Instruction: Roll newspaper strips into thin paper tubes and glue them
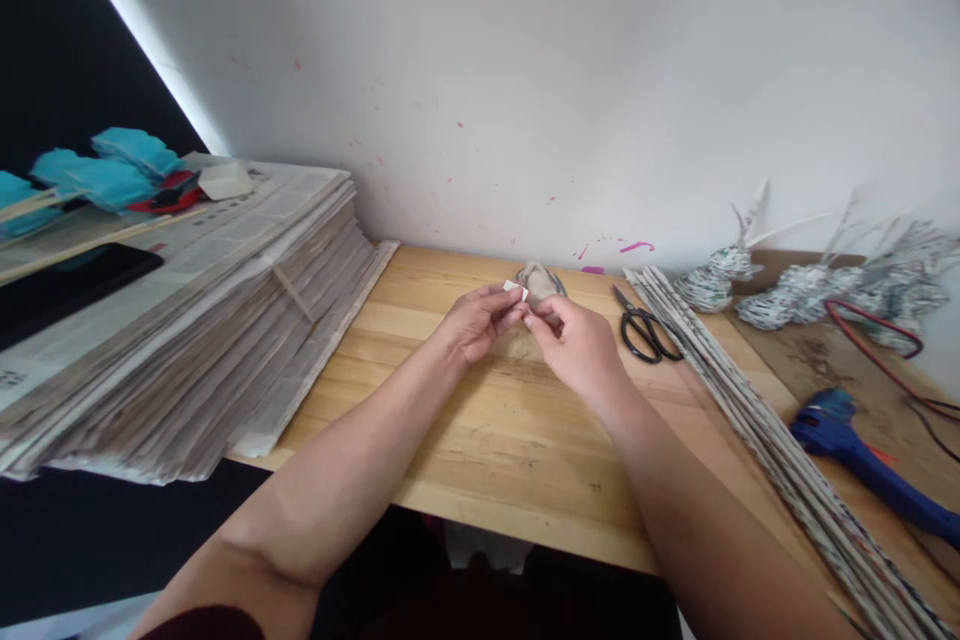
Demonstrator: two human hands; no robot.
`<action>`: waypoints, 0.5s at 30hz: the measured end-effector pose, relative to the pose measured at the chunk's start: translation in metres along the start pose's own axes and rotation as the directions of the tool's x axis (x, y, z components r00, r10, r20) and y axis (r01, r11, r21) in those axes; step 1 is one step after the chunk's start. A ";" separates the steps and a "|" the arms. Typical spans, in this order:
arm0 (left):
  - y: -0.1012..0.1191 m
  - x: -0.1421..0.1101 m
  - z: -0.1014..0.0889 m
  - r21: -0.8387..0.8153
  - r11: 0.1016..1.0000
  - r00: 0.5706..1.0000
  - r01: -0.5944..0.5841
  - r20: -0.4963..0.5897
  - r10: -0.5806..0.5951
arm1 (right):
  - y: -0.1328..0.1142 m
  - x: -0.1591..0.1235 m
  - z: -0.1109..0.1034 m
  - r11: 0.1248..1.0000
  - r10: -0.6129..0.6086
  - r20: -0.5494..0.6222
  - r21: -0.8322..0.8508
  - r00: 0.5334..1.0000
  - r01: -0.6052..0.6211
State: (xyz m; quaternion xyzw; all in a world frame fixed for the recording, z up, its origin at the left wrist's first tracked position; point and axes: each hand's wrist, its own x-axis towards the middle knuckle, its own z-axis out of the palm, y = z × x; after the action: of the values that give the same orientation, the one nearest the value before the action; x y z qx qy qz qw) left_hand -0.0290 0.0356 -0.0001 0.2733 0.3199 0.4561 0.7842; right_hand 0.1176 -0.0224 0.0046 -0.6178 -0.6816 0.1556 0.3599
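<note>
Over the middle of the table, my left hand [484,322] is closed, its thumb and fingers pinching a small white piece that looks like paper [513,288]. My right hand [576,338] is closed too, its thumb and forefinger pinched at the lower end of the same piece, against the left fingertips. Only the upper corners of the piece show; the fingers hide the rest. Just behind the hands rests a beige bundle [537,278] with a dark rim, partly covered by them. Black-handled scissors [643,332] lie to the right of my right hand.
Newspapers are stacked [247,350] at the left, bearing a black phone [82,285], light blue pieces [124,170] and thin sticks. Rolled paper tubes [739,400] run along the right. Beyond them are a blue glue gun [840,435] and woven paper figures [705,288]. A wall stands behind.
</note>
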 end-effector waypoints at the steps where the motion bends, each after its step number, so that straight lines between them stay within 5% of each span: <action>1: 0.000 0.000 -0.001 0.003 1.000 1.000 0.005 -0.004 -0.005 | -0.001 -0.001 0.000 0.995 -0.047 -0.023 -0.092 0.999 0.045; 5: 0.000 0.002 -0.002 -0.035 0.999 1.000 0.020 -0.012 -0.021 | -0.005 -0.002 0.000 0.984 -0.070 0.025 -0.164 0.997 0.073; 10: 0.000 0.001 -0.001 -0.079 0.995 0.998 0.061 -0.020 -0.063 | -0.003 0.003 -0.002 0.985 0.095 0.207 0.120 0.974 -0.122; 15: 0.000 0.000 -0.001 -0.075 0.994 0.997 0.074 -0.009 -0.074 | 0.002 0.005 0.001 0.855 0.165 0.341 0.419 0.926 -0.306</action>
State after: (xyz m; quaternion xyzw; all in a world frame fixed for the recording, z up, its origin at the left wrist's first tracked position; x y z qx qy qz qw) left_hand -0.0299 0.0357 -0.0003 0.2288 0.3173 0.4400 0.8083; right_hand 0.1182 -0.0173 0.0037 -0.5630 -0.5881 0.4473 0.3703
